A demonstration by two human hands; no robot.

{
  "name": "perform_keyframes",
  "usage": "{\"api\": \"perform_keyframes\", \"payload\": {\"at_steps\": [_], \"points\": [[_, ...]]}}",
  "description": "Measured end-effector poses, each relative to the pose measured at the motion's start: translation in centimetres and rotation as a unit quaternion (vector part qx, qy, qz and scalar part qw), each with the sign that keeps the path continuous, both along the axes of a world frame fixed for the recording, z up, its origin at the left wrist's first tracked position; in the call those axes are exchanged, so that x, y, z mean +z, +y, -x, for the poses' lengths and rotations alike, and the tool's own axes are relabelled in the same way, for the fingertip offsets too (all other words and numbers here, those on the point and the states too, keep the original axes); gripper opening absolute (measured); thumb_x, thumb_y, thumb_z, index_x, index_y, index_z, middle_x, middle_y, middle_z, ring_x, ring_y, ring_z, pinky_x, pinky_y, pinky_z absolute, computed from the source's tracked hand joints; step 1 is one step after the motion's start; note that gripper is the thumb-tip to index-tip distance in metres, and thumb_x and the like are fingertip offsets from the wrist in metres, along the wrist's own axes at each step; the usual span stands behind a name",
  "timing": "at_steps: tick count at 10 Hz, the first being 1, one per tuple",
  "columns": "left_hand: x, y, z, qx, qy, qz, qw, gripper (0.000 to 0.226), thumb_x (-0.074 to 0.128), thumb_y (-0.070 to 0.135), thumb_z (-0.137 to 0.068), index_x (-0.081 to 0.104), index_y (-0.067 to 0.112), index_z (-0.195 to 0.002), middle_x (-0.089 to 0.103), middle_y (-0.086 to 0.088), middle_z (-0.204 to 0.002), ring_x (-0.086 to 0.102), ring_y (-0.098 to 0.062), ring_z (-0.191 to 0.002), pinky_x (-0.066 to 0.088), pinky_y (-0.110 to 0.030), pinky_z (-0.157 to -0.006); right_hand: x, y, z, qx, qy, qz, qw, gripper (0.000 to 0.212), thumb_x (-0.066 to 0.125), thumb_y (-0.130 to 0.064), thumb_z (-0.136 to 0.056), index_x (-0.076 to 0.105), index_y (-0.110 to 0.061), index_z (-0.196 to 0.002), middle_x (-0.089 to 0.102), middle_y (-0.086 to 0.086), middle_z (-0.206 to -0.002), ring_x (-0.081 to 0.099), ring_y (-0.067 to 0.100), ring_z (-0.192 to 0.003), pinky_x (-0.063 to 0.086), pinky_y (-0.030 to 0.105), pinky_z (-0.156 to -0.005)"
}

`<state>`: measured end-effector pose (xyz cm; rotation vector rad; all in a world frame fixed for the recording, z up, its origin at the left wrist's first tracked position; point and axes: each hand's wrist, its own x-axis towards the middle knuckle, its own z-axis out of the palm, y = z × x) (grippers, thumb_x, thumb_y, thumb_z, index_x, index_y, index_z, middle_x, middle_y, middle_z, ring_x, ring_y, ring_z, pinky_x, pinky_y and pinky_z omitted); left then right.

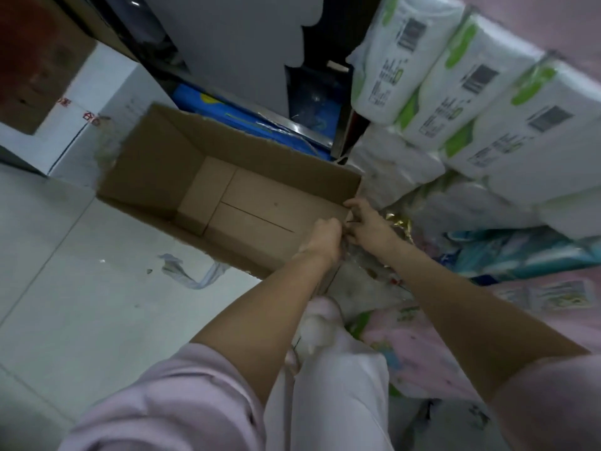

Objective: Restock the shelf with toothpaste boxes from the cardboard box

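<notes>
At the box (227, 190) near corner, left hand (322, 237) and right hand (369, 222) pinch something unclear. Box looks empty; tugging risks tearing the corner.

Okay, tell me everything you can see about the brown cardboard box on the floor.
The brown corrugated cardboard box stands open on the pale tiled floor, its top flaps gone or folded out of sight. It is long and rectangular, seen from above, and looks empty: only the bare bottom flaps and their seams show inside, no toothpaste boxes. Its top edges look rough and torn. Both bare hands, left hand and right hand, meet at its near right corner, though the exact grip is unclear. White wrapped tissue packs sit just right of it.
</notes>
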<state>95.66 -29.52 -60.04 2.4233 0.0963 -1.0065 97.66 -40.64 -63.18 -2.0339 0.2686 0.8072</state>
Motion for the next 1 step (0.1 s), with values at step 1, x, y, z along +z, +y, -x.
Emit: {"api": "perform_keyframes", "payload": {"at_steps": [1], "points": [[-1.85,1.63,-0.16,0.06,0.007,0.036,0.998,0.028,0.053,0.007,-0.087,0.06,0.006,-0.115,0.063,-0.021,-0.109,0.062,-0.036,-0.101,0.051,-0.036,-0.089,-1.82,1.14,0.72,-0.037,-0.013,-0.006,0.999,0.046,0.044,0.01,-0.086,0.046,-0.007,-0.128,0.052,0.016,-0.107,0.052,0.028,-0.091,0.047,0.04,-0.078]]}}
